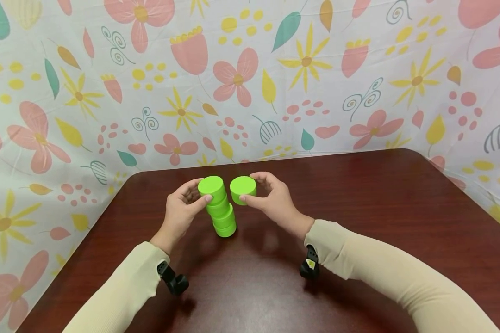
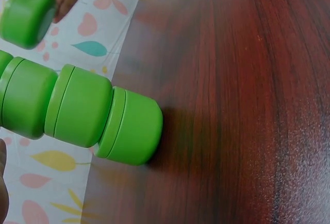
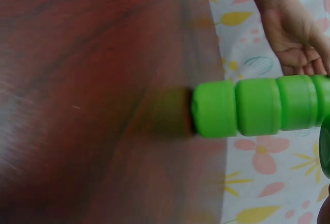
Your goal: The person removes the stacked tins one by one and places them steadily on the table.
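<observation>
A stack of several bright green round lidded jars [image 1: 221, 210] stands upright on the table, its jars slightly offset from one another. My left hand [image 1: 178, 209] grips the top jar [image 1: 212, 186], thumb on the near side and fingers behind. Just right of the stack's top, my right hand [image 1: 280, 200] holds another green jar [image 1: 243, 187] between thumb and fingers, raised off the table. From the left wrist, this held jar [image 2: 28, 20] appears apart from the stack [image 2: 82, 105]. In the right wrist view it shows only partly at the edge.
The dark reddish-brown wooden table [image 1: 379, 208] has a glossy top that reflects light near the front. Behind it hangs a white cloth [image 1: 250, 115] printed with flowers and leaves. Black wrist-worn devices [image 1: 172, 279] sit below both sleeves.
</observation>
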{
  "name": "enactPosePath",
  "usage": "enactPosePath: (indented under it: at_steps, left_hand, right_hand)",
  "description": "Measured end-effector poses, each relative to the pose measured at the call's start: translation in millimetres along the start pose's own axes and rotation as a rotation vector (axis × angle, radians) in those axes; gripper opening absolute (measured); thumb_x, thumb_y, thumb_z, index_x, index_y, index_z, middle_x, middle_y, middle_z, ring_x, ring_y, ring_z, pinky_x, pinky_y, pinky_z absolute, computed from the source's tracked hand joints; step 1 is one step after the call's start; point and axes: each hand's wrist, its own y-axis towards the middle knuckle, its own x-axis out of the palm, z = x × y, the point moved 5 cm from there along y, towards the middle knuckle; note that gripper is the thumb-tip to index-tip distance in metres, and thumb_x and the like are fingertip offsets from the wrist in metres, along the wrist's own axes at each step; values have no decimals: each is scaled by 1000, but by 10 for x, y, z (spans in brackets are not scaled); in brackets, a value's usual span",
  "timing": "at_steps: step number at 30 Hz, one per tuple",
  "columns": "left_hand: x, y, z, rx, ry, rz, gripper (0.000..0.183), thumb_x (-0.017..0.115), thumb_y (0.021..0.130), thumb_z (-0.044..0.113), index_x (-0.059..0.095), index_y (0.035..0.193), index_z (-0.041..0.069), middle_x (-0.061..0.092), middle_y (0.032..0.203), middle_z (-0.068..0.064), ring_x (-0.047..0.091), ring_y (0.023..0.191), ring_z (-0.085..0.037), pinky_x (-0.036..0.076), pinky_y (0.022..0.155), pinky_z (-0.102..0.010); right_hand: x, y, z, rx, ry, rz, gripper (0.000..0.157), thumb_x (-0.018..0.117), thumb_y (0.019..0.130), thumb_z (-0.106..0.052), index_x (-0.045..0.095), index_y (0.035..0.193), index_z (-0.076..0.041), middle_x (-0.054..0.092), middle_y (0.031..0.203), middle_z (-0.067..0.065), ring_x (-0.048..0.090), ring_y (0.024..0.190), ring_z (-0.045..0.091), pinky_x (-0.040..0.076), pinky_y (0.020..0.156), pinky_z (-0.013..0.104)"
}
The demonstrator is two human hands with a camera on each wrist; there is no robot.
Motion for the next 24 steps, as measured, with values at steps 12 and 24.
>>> enactPosePath:
  at_steps: [12,24]
  left_hand:
    - [1,5,-9,14,-9,6,43,70,79,-1,57,120,-3,66,95,13,62,91,-9,50,78,-21]
    - [7,3,-15,11,-17,12,44,70,79,0,57,122,-1,66,96,13,62,92,-10,50,79,-21]
  right_hand:
    - [38,-196,363,133,20,0,49,78,71,-5,55,114,-3,61,112,13,54,103,22,41,92,43]
    - [49,-298,517,146,-25,-58,49,79,70,-6,56,113,-3,63,106,14,56,95,25,44,83,35]
